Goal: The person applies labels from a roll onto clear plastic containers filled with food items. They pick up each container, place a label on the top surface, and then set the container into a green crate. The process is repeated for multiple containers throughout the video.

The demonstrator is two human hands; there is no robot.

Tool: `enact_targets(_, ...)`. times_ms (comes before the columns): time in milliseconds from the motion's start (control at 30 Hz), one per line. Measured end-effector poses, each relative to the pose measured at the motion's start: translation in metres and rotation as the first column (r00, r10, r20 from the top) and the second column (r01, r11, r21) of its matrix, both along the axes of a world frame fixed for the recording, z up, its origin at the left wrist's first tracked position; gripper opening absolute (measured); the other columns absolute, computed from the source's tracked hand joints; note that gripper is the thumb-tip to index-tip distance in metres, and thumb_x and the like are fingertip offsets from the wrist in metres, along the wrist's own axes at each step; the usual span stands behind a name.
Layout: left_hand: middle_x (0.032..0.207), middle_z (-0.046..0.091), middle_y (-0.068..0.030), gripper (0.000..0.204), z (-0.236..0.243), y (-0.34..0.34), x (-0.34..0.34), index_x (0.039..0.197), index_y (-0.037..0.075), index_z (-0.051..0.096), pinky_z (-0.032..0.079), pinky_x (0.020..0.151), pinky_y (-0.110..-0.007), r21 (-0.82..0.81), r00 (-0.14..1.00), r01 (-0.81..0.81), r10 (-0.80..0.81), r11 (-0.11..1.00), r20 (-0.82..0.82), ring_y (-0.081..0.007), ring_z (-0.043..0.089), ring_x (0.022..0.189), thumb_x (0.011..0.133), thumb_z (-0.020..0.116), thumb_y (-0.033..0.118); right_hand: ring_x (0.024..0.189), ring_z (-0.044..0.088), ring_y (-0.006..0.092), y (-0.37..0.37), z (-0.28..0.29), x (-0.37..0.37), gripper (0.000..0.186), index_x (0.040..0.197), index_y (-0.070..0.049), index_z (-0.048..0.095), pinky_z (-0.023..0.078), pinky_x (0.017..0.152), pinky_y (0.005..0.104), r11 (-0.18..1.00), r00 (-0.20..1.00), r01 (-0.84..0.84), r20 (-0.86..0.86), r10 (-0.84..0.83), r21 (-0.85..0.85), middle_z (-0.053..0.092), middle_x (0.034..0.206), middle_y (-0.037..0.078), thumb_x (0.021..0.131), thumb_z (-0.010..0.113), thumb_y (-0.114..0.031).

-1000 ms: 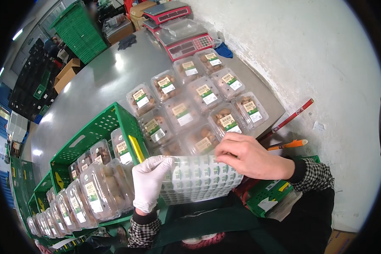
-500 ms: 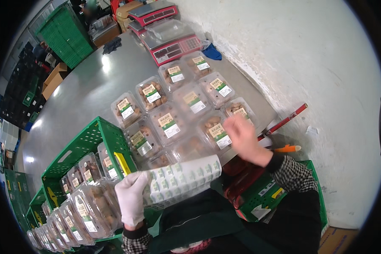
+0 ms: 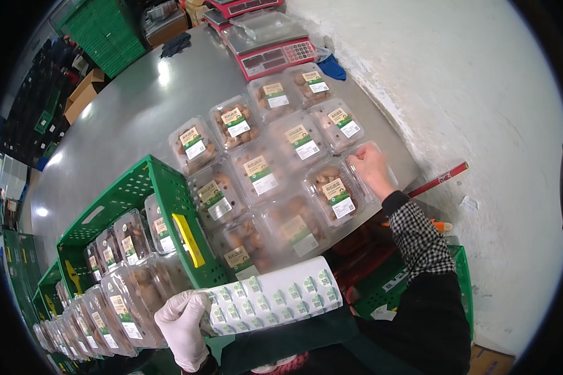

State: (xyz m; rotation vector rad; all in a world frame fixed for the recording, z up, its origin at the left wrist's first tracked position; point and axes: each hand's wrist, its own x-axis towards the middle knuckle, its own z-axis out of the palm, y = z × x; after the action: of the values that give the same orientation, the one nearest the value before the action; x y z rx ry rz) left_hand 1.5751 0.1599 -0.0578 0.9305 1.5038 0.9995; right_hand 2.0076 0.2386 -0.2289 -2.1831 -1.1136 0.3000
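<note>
My left hand (image 3: 182, 325), in a white glove, pinches the left end of a white sheet of small green-and-white stickers (image 3: 275, 299). The sheet stretches in front of my body, its right part curved. Bare and curled, my right hand (image 3: 370, 167) rests on the lid of a clear plastic box (image 3: 364, 187) at the right end of the rows. Its fingertips are bunched there, and whether a sticker is between them cannot be made out. Beside it lies a labelled clear box (image 3: 331, 190) of brown, rounded pieces. Several similar boxes lie in rows on the metal table.
A green crate (image 3: 109, 215) packed with clear boxes stands at the left. Red scales (image 3: 275, 53) sit at the far end, next to a blue cloth (image 3: 331, 67). A wall (image 3: 469, 112) runs along the right; a red pole (image 3: 438, 180) sticks out near the table's edge.
My right hand has moved onto the rightmost box, where it was raised in front of it before. The left hand has shifted down and left, and the sticker sheet now shows its face flatter.
</note>
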Motion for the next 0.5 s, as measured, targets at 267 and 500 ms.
enact_targets(267, 0.072, 0.068, -0.007, 0.016, 0.008, -0.014, -0.015, 0.088, -0.008, 0.069, 0.046, 0.057, -0.021, -0.07, 0.998, -0.019, 0.023, 0.997, 0.065, -0.0088, 0.059, 0.061, 0.081, 0.074, 0.006, 0.072, 0.06, 0.0355, -0.003, -0.029, -0.059, 0.016, 0.084, -0.001, 0.053, 0.049, 0.065, 0.0413, 0.96, 0.942, -0.279, 0.198, 0.271, 0.016, 0.061, 0.076, 0.014, 0.079, 0.067, -0.007)
enact_targets(500, 0.074, 0.069, -0.0079, 0.013, 0.007, -0.029, -0.035, 0.087, -0.006, 0.072, 0.049, 0.061, -0.021, -0.1, 0.987, 0.006, 0.01, 0.995, 0.162, -0.0095, 0.061, 0.064, 0.079, 0.076, 0.003, 0.073, 0.059, 0.0129, -0.013, -0.012, -0.118, 0.016, 0.09, -0.001, 0.056, 0.047, 0.064, 0.0268, 0.931, 0.806, -0.365, -0.499, 0.319, 0.007, 0.06, 0.081, 0.007, 0.079, 0.067, -0.004)
